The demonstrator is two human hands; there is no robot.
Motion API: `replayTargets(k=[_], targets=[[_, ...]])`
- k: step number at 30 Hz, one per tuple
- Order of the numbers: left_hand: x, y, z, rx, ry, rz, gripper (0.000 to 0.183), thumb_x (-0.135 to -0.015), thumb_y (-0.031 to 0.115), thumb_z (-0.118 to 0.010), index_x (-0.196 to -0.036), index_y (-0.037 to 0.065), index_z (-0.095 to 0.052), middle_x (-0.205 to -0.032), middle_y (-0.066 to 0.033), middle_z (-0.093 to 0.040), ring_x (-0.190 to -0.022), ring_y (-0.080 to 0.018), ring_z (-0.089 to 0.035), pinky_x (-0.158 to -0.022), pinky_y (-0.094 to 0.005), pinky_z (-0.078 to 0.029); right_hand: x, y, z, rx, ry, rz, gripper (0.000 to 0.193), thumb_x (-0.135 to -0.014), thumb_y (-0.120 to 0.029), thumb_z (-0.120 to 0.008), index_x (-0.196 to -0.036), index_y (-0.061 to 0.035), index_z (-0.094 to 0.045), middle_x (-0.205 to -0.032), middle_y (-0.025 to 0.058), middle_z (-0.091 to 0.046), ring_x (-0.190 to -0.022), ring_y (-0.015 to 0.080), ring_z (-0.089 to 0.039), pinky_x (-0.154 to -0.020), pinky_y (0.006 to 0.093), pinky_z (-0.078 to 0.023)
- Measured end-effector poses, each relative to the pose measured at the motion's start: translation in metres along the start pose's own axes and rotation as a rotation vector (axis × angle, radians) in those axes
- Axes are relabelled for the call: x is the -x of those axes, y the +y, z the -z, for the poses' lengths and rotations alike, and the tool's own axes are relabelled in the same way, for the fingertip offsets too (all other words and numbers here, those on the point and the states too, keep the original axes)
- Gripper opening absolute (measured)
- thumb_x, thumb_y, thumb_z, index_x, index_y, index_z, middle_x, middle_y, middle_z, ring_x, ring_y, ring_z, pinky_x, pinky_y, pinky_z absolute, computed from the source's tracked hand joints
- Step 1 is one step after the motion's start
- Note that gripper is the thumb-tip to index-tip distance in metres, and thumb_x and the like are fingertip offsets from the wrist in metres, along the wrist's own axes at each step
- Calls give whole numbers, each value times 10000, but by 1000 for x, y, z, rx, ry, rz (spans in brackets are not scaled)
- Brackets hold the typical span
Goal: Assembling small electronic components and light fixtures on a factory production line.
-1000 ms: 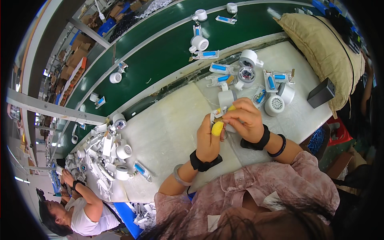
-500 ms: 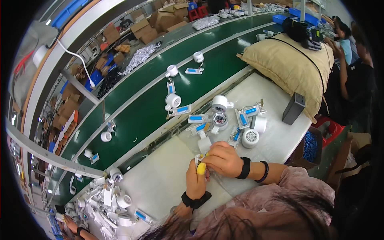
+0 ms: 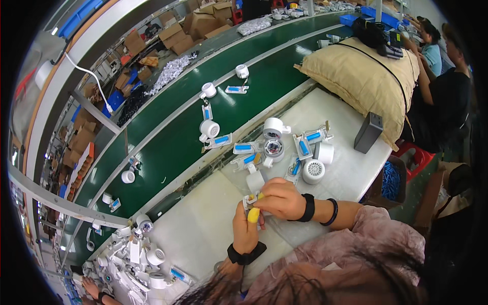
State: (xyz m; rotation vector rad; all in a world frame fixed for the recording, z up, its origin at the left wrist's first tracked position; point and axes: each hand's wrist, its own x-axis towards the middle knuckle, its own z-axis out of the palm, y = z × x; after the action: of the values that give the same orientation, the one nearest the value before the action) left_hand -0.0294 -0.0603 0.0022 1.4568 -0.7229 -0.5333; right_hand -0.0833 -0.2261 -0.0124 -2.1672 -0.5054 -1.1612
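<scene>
Fingers of both hands close round one small job at the near edge of the white worktable (image 3: 203, 218): the left hand (image 3: 245, 230) wraps a yellow-handled tool (image 3: 253, 215), a screwdriver by the look of it, while the right hand (image 3: 281, 199) pinches a small white plastic part (image 3: 250, 200) just above the tool, the two hands touching over it. How the tool's tip meets the part is hidden behind the fingers. Judging from the layout, this piece is mid-assembly and not yet set down. Just beyond the hands lies a cluster of similar pieces: white round housings (image 3: 313, 171), flat white parts with blue inserts (image 3: 244, 148) and an open round unit (image 3: 274, 148) showing its insides, so some appear unfinished, though which are done cannot be told. To the left, near the table's far corner, sits a dense pile of white parts (image 3: 134, 256), seemingly stock waiting. On the green conveyor belt (image 3: 168, 137) several white round units (image 3: 209, 128) with blue-insert pieces lie spaced apart, looking like sets sent onward. A tan sack (image 3: 356, 76) and a dark grey box (image 3: 368, 132) occupy the table's right end. Much work appears left.
</scene>
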Motion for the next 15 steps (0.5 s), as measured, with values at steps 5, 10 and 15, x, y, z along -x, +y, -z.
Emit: replayTargets(k=[5,10,15], targets=[[-3,-7,-1,87,8,-56,275,-980,153,-455,-1206,-4,-453,-781,-24,-541,-613,-81,-497,-526,-221,-418,-9,2,7,-43,8,33,239,-685,-41,-726,-921,-57,-689,-852,79,-593,-792,266,-601,-692,361,-492],[-3,-14,6,104,-2,5,342,-936,85,-527,-1254,4,-430,-866,-41,-575,-668,-81,-537,-575,-224,-457,-8,3,0,-36,14,6,282,-669,-32,-706,-946,-76,-678,-859,60,-598,-768,229,-585,-715,348,-478],[0,-14,8,33,-3,-1,446,-949,137,-518,-1342,8,-353,-922,-56,-561,-655,-96,-534,-578,-230,-454,-7,1,0,-48,21,-2,270,-655,-18,-709,-919,-71,-682,-826,56,-601,-747,227,-581,-702,353,-482]])
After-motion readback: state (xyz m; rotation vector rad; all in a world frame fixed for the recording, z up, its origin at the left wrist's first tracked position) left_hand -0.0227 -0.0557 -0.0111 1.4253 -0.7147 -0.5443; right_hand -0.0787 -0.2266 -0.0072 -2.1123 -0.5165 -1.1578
